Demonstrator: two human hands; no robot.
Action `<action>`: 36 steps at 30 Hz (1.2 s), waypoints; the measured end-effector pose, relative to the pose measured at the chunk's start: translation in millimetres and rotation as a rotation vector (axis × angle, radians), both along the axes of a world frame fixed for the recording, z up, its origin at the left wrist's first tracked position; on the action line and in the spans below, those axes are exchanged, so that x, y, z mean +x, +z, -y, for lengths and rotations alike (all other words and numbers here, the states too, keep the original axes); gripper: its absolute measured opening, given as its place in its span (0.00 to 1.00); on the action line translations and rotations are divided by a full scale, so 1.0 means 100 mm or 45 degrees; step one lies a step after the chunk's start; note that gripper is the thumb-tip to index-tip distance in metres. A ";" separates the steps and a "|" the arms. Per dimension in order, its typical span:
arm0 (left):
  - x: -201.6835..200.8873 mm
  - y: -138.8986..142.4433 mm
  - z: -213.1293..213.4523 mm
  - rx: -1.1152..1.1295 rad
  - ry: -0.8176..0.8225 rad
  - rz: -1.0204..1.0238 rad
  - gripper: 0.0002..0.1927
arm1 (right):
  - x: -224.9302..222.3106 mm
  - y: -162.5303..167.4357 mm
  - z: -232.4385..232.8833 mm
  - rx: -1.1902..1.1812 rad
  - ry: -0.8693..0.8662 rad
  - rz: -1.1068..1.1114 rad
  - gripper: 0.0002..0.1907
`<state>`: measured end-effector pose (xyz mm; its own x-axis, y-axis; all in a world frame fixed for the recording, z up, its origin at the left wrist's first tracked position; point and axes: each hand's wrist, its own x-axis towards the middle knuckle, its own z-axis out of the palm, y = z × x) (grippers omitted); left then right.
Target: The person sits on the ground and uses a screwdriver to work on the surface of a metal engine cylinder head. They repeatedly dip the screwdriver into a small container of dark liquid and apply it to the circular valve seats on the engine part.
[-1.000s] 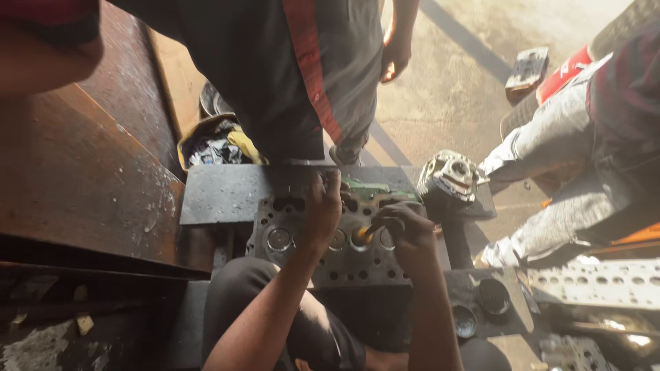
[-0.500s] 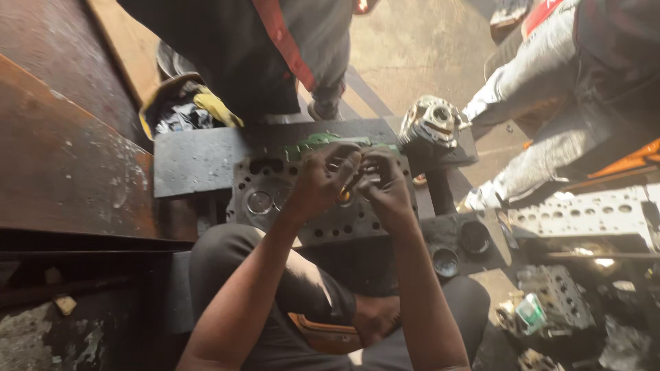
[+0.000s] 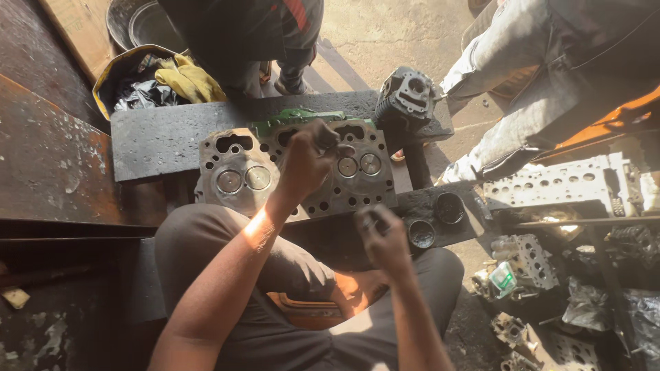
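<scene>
A grimy cylinder head (image 3: 295,172) lies on a dark slab (image 3: 158,137). The left hand (image 3: 302,165) rests on the head's middle, gripping a small dark tool (image 3: 326,137). The right hand (image 3: 381,237) hovers just off its near right corner, fingers curled.

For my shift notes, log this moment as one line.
left hand: gripping small dark tool on rusty grey metal cylinder head | right hand: drawn back near lap, holding small dark part | green gasket behind

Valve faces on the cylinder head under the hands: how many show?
4: two valve faces left, two right on the cylinder head. The left hand may hide more.
</scene>
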<state>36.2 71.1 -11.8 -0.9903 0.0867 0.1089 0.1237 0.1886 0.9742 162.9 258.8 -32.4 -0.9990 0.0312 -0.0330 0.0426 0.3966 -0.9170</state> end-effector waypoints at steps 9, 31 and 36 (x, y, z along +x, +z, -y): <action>-0.06 -0.05 0.06 0.173 -0.028 -0.080 0.07 | 0.40 -0.56 0.32 0.084 0.396 0.222 0.09; 0.02 -0.06 0.05 0.381 -0.123 -0.207 0.09 | 0.25 -0.78 0.37 0.604 0.479 0.580 0.23; 0.02 -0.07 0.05 0.004 0.110 -0.129 0.16 | 0.25 -0.79 0.37 0.659 0.514 0.802 0.22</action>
